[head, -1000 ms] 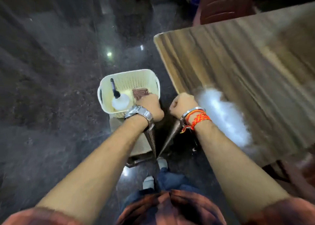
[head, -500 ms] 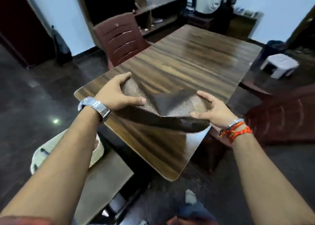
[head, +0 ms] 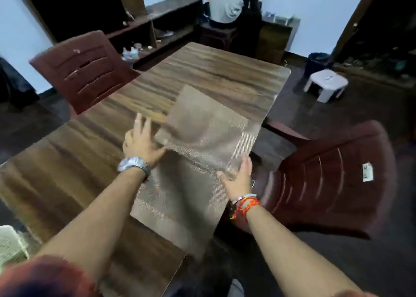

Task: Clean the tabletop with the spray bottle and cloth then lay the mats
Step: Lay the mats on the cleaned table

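Here, mats (head: pixel 198 152): two overlapping on the table (head: pixel 67 161).
Left hand (head: pixel 141 142): spread flat, touching the far mat's left edge.
Right hand (head: pixel 238 178): open at their right edge.

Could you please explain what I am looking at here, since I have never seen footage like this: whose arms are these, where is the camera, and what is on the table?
There is no machine here. A person wears one wide-angle camera on the head, looking forward and down, so the two arms reaching in from the bottom are that person's own. The left hand, with a metal watch on the wrist, lies spread beside a woven mat. The right hand, with orange threads at the wrist, is open at the mat's right edge. On the wooden table lie two brownish mats: the near mat and the far mat. The picture is blurred, so I cannot tell whether either hand grips a mat. Maroon chairs stand around the table.
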A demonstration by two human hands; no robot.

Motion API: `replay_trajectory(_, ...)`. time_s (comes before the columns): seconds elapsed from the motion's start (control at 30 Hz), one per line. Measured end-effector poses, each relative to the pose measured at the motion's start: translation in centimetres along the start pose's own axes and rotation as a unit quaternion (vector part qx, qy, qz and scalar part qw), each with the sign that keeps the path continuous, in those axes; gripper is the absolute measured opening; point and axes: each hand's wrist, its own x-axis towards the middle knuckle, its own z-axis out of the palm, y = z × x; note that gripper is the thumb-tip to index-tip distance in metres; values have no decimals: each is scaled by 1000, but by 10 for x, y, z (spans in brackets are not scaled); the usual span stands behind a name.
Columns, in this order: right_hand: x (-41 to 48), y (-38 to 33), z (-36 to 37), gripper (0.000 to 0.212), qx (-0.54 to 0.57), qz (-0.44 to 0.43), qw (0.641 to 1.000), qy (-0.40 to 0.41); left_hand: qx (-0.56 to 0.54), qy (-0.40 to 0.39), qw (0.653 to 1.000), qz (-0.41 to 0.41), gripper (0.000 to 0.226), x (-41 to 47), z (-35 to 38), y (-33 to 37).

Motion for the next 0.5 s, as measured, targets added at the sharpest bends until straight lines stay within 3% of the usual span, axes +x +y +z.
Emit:
replay_trajectory(0.07, 11, 18, 4, 83, -173, 14, 983, -55, 43, -106, 993, -25, 97, -10, 41, 16)
replay_trajectory(0.2, 24, 48, 19, 68, -365, -134, 909, -154, 88, -299, 950, -28, 87, -27, 118, 43)
replay_trajectory(0.3, 43, 62, 30, 68, -421, -137, 873, -204, 104, -336, 934, -68, 87, -20, 142, 59)
replay_trajectory(0.5, 112, 57, 25, 73, -449, -140, 860, -198, 125, -325, 936, -52, 99, 38, 158, 87)
